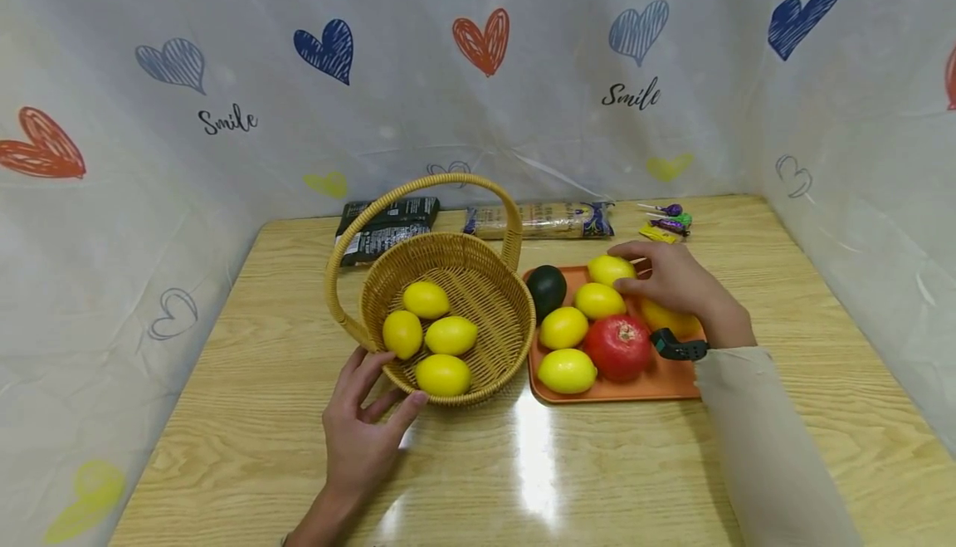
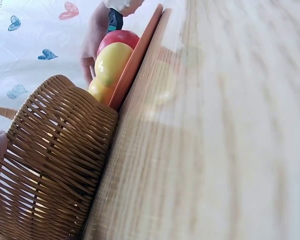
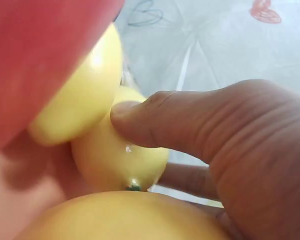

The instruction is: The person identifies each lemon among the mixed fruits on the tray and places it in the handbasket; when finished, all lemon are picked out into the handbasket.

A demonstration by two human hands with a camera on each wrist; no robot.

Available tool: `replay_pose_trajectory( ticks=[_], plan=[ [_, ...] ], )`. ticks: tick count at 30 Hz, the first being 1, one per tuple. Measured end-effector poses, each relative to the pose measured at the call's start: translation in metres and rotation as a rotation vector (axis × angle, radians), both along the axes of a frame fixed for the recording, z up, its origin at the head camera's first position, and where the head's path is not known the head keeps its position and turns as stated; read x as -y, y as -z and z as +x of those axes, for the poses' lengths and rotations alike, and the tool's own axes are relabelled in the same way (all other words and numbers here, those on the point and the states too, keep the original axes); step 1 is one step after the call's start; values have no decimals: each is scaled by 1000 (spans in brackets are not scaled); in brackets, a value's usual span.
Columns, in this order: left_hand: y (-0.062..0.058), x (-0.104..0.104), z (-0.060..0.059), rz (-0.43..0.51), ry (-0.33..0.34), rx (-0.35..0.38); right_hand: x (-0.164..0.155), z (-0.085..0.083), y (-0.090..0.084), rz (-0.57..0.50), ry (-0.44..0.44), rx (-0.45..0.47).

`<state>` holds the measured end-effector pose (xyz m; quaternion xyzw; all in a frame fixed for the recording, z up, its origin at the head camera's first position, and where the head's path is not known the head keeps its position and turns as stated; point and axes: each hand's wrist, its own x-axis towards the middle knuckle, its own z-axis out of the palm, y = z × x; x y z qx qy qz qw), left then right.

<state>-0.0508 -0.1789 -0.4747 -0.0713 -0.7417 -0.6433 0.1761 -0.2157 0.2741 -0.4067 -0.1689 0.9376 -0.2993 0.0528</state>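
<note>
A wicker basket (image 1: 456, 238) with a hoop handle holds several lemons (image 1: 451, 335). My left hand (image 1: 399, 379) rests against its near outer wall, fingers fairly straight; the weave (image 2: 55, 165) fills the left wrist view. To the right, an orange tray (image 1: 657, 381) carries several lemons, a red fruit (image 1: 618, 348), a dark avocado (image 1: 547, 290) and an orange-yellow fruit (image 1: 668, 317). My right hand (image 1: 626, 271) pinches the far lemon (image 1: 607, 267) on the tray. Up close, the thumb (image 3: 155, 117) presses that lemon (image 3: 120, 160), with fingers behind it.
At the back of the wooden table (image 1: 784, 323) lie black packets (image 1: 388, 227), a long biscuit pack (image 1: 545, 219) and wrapped sweets (image 1: 668, 223). White heart-print sheets wall the table on three sides.
</note>
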Motion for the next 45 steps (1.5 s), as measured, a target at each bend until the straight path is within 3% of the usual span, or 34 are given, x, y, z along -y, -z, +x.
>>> replay_pose_trajectory(
  ticks=[3, 9, 14, 18, 23, 30, 37, 41, 45],
  plan=[
    [1, 0, 0, 8, 8, 2, 0, 3, -6, -49, 25, -13],
    [1, 1, 0, 3, 12, 1, 6, 18, -34, -306, 18, -32],
    [-1, 0, 0, -5, 5, 5, 20, 32, -52, -497, -127, -44],
    [-2, 0, 1, 5, 1, 13, 40, 41, -56, -581, -259, -24],
    [-1, 0, 0, 2, -2, 6, 77, 49, -50, -538, -361, 59],
    [-1, 0, 0, -7, -1, 4, 129, 62, -34, -273, -498, 5],
    [-1, 1, 1, -2, 6, 12, 163, 75, -21, -151, -596, -55],
    [0, 1, 0, -11, 5, 10, 167, 79, -15, -241, -594, 24],
    [0, 1, -1, -12, 7, -4, 155, 82, -7, -539, -545, 107]
  ],
)
